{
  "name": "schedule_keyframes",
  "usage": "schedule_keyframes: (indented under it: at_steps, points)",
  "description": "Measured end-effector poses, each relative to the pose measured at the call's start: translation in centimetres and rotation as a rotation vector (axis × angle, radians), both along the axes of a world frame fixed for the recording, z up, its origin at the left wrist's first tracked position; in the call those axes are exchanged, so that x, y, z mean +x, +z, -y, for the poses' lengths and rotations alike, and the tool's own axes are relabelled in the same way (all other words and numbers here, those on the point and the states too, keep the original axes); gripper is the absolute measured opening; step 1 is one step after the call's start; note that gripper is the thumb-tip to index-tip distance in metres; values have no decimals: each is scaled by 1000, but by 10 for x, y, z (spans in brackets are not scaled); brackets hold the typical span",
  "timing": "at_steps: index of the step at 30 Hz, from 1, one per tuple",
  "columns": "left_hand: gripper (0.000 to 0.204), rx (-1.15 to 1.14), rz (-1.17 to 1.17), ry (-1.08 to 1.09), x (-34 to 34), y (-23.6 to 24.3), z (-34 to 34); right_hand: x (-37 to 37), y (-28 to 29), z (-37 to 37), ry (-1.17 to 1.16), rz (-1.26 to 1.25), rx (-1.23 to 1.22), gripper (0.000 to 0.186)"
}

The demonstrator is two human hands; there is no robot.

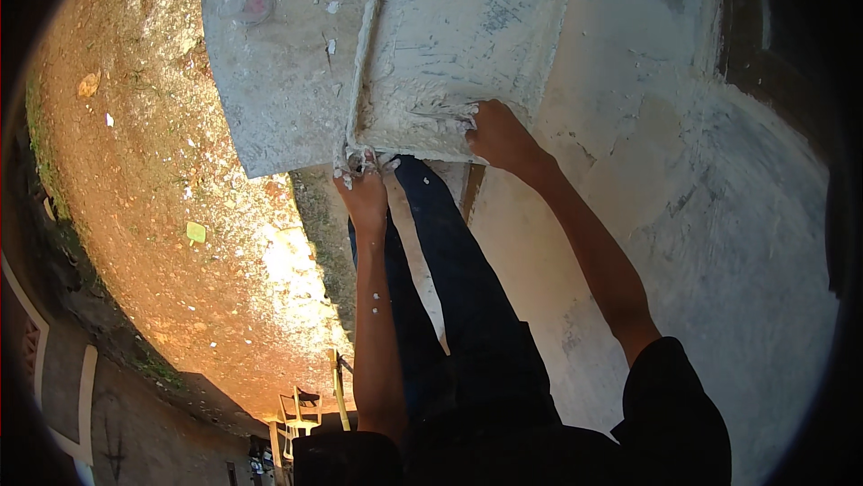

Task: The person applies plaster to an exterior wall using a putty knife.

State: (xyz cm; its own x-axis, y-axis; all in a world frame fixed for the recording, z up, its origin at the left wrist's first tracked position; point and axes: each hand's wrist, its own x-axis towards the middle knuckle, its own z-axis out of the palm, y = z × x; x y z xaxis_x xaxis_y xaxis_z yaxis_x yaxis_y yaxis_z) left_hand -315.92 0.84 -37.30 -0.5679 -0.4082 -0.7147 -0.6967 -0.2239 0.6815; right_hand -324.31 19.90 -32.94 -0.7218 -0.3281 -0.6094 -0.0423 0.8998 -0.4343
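Note:
A shallow rectangular tray (364,54) with a raised rim lies in front of me, coated inside with wet whitish paste (449,32). Over its near right part, my right hand (503,138) is closed, knuckles up, its fingertips smeared with paste. Whatever those fingers hold is hidden. Ridges and drag marks run through the paste just left of them. My left hand (363,200) has its fingers curled at the tray's near left corner and seems to grip it. White paste clings to these fingers, and small flecks dot the left forearm.
The tray rests on a grey slab (279,81), where a small clear cup with something pink (258,4) stands. To the right spreads a pale, smeared concrete surface (710,243). Sunlit reddish dirt (153,180) lies left, below the slab's edge. My legs (458,252) are beneath the tray's near side.

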Motion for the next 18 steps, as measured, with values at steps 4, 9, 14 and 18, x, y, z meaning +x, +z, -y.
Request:
schedule_keyframes:
  at_steps: [4,9,14,18]
  points:
    - [43,18,12,-12,1,-2,3,11,3,46,98,60,-71,9]
    - [39,-45,5,-69,-1,0,-1,18,-17,59,172,-217,-177,5]
    - [38,3,52,-29,-11,15,1,18,-24,52,181,-205,-175,5]
    - [35,16,5,67,-3,0,-4,-28,-29,19,-78,20,65,15]
